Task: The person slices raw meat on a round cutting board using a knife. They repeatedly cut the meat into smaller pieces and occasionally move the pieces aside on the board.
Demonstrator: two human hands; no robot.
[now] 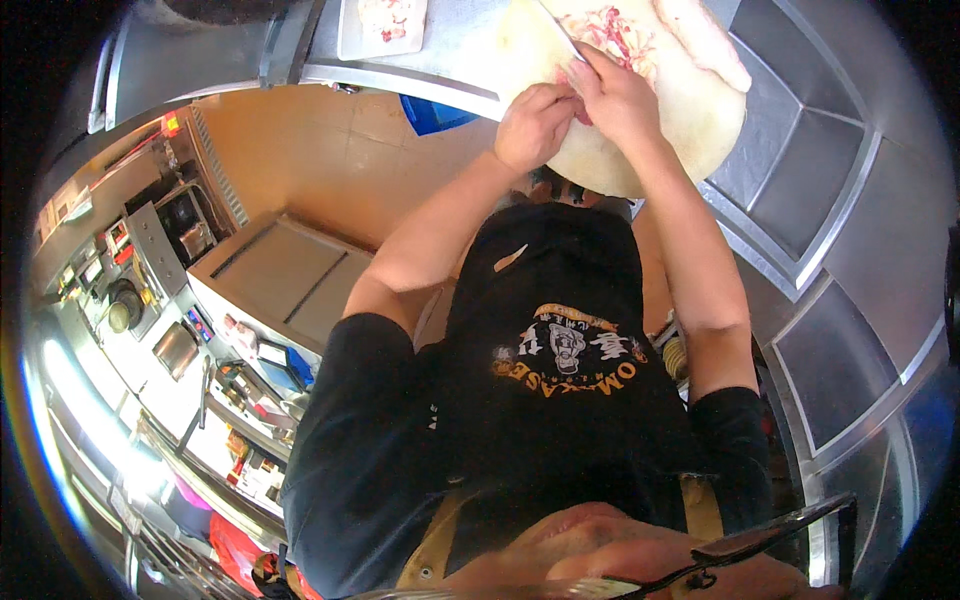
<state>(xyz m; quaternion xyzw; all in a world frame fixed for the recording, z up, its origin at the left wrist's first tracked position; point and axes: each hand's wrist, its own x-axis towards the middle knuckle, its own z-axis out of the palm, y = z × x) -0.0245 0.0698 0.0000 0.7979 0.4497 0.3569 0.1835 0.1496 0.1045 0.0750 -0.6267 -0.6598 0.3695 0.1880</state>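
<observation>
My right hand [617, 100] grips a knife [553, 25], its blade pointing up and left over a pale round cutting board [690, 140]. My left hand [535, 125], fingers curled, presses on a small piece of red meat [583, 117] beside my right hand on the board, partly hidden by both hands. Just beyond the hands lies a pile of pink and white meat scraps [610, 30]. A larger pale, pinkish piece of meat [705, 40] rests along the board's upper right.
A white tray [355, 25] of scraps sits on the steel counter [450, 60], upper left. A steel sink [820, 190] is right of the board. A blue bin [425, 115] stands below the counter. A steel unit [285, 290] and cluttered shelving [140, 300] fill the left.
</observation>
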